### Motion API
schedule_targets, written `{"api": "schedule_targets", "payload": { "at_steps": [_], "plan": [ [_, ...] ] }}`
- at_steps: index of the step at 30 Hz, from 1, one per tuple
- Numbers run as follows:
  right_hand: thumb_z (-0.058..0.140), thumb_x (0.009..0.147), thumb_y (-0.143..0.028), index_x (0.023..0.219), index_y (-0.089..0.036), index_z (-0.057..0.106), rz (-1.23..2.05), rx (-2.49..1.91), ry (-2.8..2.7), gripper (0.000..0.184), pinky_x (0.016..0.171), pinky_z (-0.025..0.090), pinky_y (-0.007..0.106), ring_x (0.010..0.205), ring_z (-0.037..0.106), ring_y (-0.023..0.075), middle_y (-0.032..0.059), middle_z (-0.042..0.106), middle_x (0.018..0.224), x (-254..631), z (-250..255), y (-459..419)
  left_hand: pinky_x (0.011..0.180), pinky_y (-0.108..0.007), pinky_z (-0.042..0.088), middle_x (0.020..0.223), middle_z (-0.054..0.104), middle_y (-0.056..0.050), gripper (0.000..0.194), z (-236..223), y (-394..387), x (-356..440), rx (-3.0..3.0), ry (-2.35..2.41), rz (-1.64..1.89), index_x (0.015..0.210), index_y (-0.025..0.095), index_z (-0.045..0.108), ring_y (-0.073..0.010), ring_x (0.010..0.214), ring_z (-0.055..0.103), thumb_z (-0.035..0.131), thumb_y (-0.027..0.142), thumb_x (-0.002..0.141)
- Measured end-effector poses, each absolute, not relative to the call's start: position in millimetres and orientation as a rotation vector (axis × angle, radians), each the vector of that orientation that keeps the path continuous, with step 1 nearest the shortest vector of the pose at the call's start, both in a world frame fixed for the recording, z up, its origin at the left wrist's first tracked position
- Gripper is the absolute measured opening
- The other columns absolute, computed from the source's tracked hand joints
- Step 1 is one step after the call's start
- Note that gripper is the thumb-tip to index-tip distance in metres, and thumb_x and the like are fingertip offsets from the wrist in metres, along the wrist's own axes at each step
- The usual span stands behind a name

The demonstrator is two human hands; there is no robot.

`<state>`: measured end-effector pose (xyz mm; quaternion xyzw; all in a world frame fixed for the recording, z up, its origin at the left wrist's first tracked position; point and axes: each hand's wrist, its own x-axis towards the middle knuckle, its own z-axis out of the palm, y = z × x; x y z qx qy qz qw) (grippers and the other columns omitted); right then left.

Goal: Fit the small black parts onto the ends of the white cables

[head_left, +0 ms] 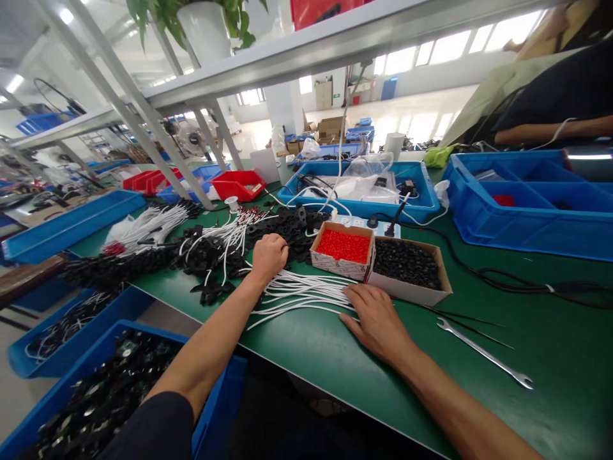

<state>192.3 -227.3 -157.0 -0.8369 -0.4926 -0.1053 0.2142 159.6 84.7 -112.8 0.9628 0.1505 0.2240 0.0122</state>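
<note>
A row of white cables point(306, 289) lies spread across the green table in front of me. My right hand point(378, 316) rests on their right ends, fingers stretched out flat, thumb apart. At the far side of the cables, beside a heap of black plastic parts point(299, 223), is my left hand point(269, 257). Its fingers are curled closed; whatever they hold is hidden. Just beyond the cables stand a small carton of red pieces point(343, 246) and a carton of small black pieces point(407, 263). Another bunch of white cables point(234, 233) with red and black ends lies left of my left hand.
An open-end wrench point(486, 354) and thin black tweezers point(467, 322) lie on the right. Behind are a power strip point(364, 223), a blue tray point(431, 211) and a divided blue bin point(531, 220). A shelf point(268, 61) spans above. A person's arm point(550, 133) is far right.
</note>
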Motion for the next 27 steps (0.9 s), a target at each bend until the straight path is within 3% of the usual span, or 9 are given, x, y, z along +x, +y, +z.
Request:
{"api": "schedule_targets", "payload": {
  "at_steps": [5,9,12,15,19,23,27],
  "plan": [
    [0.061,0.089,-0.034,0.129,-0.012,0.056,-0.293,-2.245,-1.347,0.046,0.101,0.037,0.049,0.116,0.047,0.0321,0.0145,0.057,0.126,191,-149,-228,0.07,-0.028,0.043,0.081,0.064,-0.004,0.018,-90,73,151,2.158,0.703,0.886,0.085,0.017,0.061,-0.0161,0.074,0.059,0.052,0.032,0.084],
    [0.057,0.093,-0.031,0.129,-0.015,0.055,-0.271,-1.989,-1.174,0.04,0.098,0.042,0.044,0.108,0.054,0.0256,0.0117,0.061,0.119,186,-141,-232,0.058,-0.024,0.043,0.075,0.063,-0.003,0.029,-85,23,134,1.426,0.47,0.524,0.088,0.014,0.055,-0.0126,0.058,0.058,0.061,0.041,0.078],
    [0.053,0.096,-0.032,0.135,-0.02,0.049,0.008,-1.738,-0.938,0.041,0.085,0.051,0.034,0.093,0.061,0.0177,0.0078,0.062,0.114,181,-140,-236,0.058,-0.024,0.044,0.075,0.062,-0.002,0.031,-97,-29,120,1.294,0.327,0.303,0.087,0.013,0.055,-0.0115,0.056,0.058,0.065,0.04,0.077],
    [0.049,0.097,-0.037,0.135,-0.022,0.05,0.262,-1.527,-0.79,0.041,0.067,0.053,0.027,0.082,0.063,0.0152,0.0056,0.063,0.107,179,-143,-239,0.058,-0.023,0.044,0.075,0.061,-0.002,0.026,-113,-71,111,1.362,0.259,0.193,0.086,0.013,0.056,-0.0112,0.058,0.058,0.061,0.038,0.083],
    [0.052,0.095,-0.042,0.106,-0.017,0.066,0.231,-1.521,-0.624,0.031,0.067,0.054,0.025,0.072,0.061,0.0137,0.0048,0.065,0.092,185,-143,-243,0.071,-0.028,0.047,0.085,0.064,-0.004,0.023,-125,-89,109,1.774,0.155,0.25,0.095,0.015,0.061,-0.0142,0.073,0.061,0.05,0.034,0.093],
    [0.049,0.096,-0.047,0.108,-0.018,0.058,0.183,-1.282,-0.391,0.033,0.06,0.057,0.028,0.074,0.066,0.0165,0.008,0.067,0.104,192,-139,-244,0.09,-0.037,0.042,0.106,0.062,-0.008,0.025,-127,-69,116,2.489,0.073,0.539,0.111,0.017,0.063,-0.022,0.1,0.055,0.054,0.031,0.092],
    [0.052,0.094,-0.05,0.105,-0.019,0.052,0.085,-1.299,-0.342,0.033,0.045,0.052,0.024,0.059,0.065,0.0148,0.0066,0.069,0.096,194,-133,-243,0.086,-0.04,0.04,0.104,0.061,-0.007,0.023,-134,-49,123,2.897,0.017,0.437,0.109,0.022,0.066,-0.0254,0.101,0.051,0.056,0.031,0.091]
  ]
}}
